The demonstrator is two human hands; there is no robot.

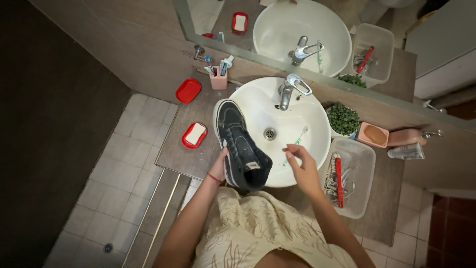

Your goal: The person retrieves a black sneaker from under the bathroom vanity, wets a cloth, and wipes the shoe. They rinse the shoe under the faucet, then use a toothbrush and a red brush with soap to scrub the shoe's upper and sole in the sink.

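The left hand (218,166) gripped a black high-top shoe (240,146) by its side, holding it over the left rim of the white sink (310,149). The right hand (301,166) hovered with fingers loosely spread and empty, just short of a toothbrush (295,145) lying in the sink. Scrubbing would go best with the shoe kept steady above the drain (269,133).

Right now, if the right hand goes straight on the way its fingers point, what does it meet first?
Probably the toothbrush lying in the white sink; the right hand points toward it. Depth is unclear.
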